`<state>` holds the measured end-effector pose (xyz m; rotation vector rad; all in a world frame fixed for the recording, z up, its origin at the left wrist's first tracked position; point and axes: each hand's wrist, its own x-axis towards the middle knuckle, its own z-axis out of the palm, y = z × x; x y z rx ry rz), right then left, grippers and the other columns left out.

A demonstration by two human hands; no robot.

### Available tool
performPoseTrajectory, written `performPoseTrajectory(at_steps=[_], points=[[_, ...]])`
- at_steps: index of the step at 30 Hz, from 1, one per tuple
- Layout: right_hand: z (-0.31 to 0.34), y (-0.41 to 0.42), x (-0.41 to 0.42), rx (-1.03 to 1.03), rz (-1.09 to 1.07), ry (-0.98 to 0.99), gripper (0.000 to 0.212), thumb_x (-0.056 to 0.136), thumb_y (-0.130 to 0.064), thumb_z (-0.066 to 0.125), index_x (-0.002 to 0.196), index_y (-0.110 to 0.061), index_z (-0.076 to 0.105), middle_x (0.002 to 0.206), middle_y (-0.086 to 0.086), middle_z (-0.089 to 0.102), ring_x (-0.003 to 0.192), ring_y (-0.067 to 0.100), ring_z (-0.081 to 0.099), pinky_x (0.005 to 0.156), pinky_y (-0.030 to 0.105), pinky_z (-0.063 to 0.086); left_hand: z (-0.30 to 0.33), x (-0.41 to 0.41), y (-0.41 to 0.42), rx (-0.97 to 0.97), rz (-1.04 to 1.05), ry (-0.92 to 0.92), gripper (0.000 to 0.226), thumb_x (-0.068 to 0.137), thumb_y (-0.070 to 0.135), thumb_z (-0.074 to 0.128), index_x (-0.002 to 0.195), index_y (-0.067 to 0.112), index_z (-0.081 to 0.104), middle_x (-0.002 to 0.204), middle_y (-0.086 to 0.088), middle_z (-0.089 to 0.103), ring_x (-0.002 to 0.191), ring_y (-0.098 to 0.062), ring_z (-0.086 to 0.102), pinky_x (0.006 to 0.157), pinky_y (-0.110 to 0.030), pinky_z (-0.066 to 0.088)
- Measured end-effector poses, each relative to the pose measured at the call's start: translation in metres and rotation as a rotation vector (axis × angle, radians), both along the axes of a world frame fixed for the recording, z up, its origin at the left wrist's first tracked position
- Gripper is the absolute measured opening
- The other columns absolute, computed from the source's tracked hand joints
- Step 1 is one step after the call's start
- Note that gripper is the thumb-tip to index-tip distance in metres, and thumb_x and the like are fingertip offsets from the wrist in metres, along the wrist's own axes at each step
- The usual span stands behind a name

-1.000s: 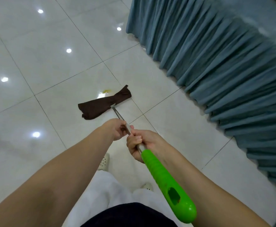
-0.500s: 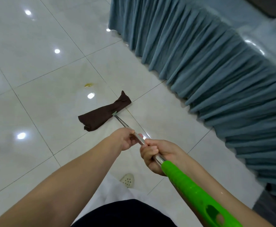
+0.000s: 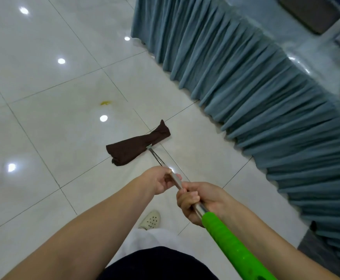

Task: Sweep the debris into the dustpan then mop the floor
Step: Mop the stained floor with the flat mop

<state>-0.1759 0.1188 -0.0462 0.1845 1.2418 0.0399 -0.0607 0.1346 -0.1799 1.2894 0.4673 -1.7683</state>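
Note:
A mop with a dark brown cloth head [image 3: 137, 146] lies on the glossy white tile floor [image 3: 43, 138]. Its metal shaft [image 3: 157, 158] runs back to a bright green handle [image 3: 231, 245]. My left hand [image 3: 158, 179] grips the metal shaft further down. My right hand [image 3: 195, 201] grips the shaft just above the green handle. A small yellow stain [image 3: 105, 102] sits on the tile beyond the mop head, apart from it. No dustpan is in view.
A pleated teal table skirt [image 3: 256, 98] runs along the right side down to the floor. A dark flat object [image 3: 310, 14] lies on the tabletop. My white perforated shoe [image 3: 151, 220] stands on the floor below my hands.
The mop head has pulled back towards me, away from the yellow stain it was beside a second ago. Both hands keep the same grip on the shaft.

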Motion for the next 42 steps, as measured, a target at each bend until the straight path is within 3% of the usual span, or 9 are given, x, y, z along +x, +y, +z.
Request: performPoseTrajectory(at_steps=[5,10,15,21,24,28,31,34,42], points=[[0.001,0.039,0.031,0.001,0.048,-0.009,0.023,0.097,-0.012,0.044,0.075,-0.017,0.046,0.048,0.001,0.033,0.023,0.010,0.032,0.026,0.010,0.030,0.001,0.029,0.046,0.000,0.059,0.024,0.013,0.097,0.000,0.040,0.087,-0.004,0.047,0.049,-0.021,0.063,0.048,-0.025,0.066,0.050,-0.031,0.057],[0.000,0.076,0.058,-0.017,0.060,-0.005,0.025,0.096,-0.008,0.040,0.073,-0.017,0.045,0.049,0.000,0.031,0.023,0.010,0.031,0.027,0.008,0.028,0.001,0.056,0.087,0.019,0.124,0.014,0.018,0.098,0.001,0.040,0.082,-0.005,0.045,0.064,-0.022,0.061,0.063,-0.027,0.061,0.076,-0.036,0.050],[-0.002,0.116,0.080,0.004,0.108,-0.043,0.026,0.097,-0.010,0.042,0.073,-0.019,0.049,0.053,-0.002,0.030,0.023,0.010,0.031,0.026,0.009,0.029,-0.003,0.077,0.134,0.017,0.167,-0.010,0.018,0.099,0.002,0.039,0.085,-0.005,0.047,0.055,-0.021,0.063,0.058,-0.026,0.063,0.077,-0.034,0.051],[-0.017,0.159,0.110,0.045,0.193,-0.090,0.028,0.096,-0.008,0.040,0.070,-0.018,0.042,0.048,-0.001,0.030,0.021,0.011,0.032,0.026,0.008,0.027,-0.008,0.109,0.188,0.023,0.283,-0.023,0.019,0.100,0.003,0.037,0.084,-0.004,0.045,0.075,-0.022,0.056,0.065,-0.027,0.059,0.079,-0.034,0.049],[-0.026,0.177,0.126,0.063,0.238,-0.132,0.029,0.097,-0.010,0.039,0.069,-0.018,0.041,0.041,0.003,0.033,0.020,0.011,0.032,0.024,0.011,0.028,-0.014,0.126,0.214,0.028,0.356,-0.032,0.018,0.100,0.004,0.037,0.085,-0.002,0.044,0.071,-0.022,0.058,0.048,-0.024,0.064,0.054,-0.024,0.055],[-0.041,0.197,0.149,0.066,0.283,-0.178,0.031,0.100,-0.014,0.038,0.070,-0.018,0.043,0.040,0.004,0.035,0.020,0.011,0.032,0.023,0.012,0.028,-0.022,0.148,0.238,0.079,0.373,-0.058,0.018,0.100,0.007,0.038,0.089,-0.004,0.046,0.046,-0.019,0.061,0.034,-0.018,0.059,0.030,-0.019,0.043],[-0.052,0.206,0.164,0.042,0.316,-0.196,0.031,0.100,-0.013,0.039,0.071,-0.021,0.041,0.039,0.003,0.037,0.020,0.009,0.032,0.024,0.012,0.028,-0.031,0.162,0.247,0.104,0.425,-0.075,0.023,0.099,0.006,0.038,0.080,-0.003,0.046,0.044,-0.017,0.060,0.054,-0.018,0.059,0.051,-0.020,0.053],[-0.060,0.207,0.172,0.014,0.339,-0.210,0.032,0.100,-0.010,0.038,0.071,-0.023,0.040,0.038,0.003,0.038,0.021,0.007,0.032,0.025,0.010,0.027,-0.041,0.171,0.247,0.133,0.443,-0.103,0.025,0.099,0.006,0.038,0.077,-0.002,0.045,0.043,-0.016,0.059,0.064,-0.017,0.053,0.076,-0.027,0.048],[-0.066,0.189,0.135,-0.004,0.273,-0.197,0.024,0.099,-0.009,0.046,0.083,-0.026,0.050,0.049,0.004,0.046,0.024,0.008,0.035,0.026,0.011,0.030,-0.037,0.133,0.226,0.149,0.363,-0.171,0.025,0.099,0.004,0.033,0.078,-0.002,0.045,0.068,-0.014,0.059,0.060,-0.017,0.056,0.075,-0.021,0.047]])
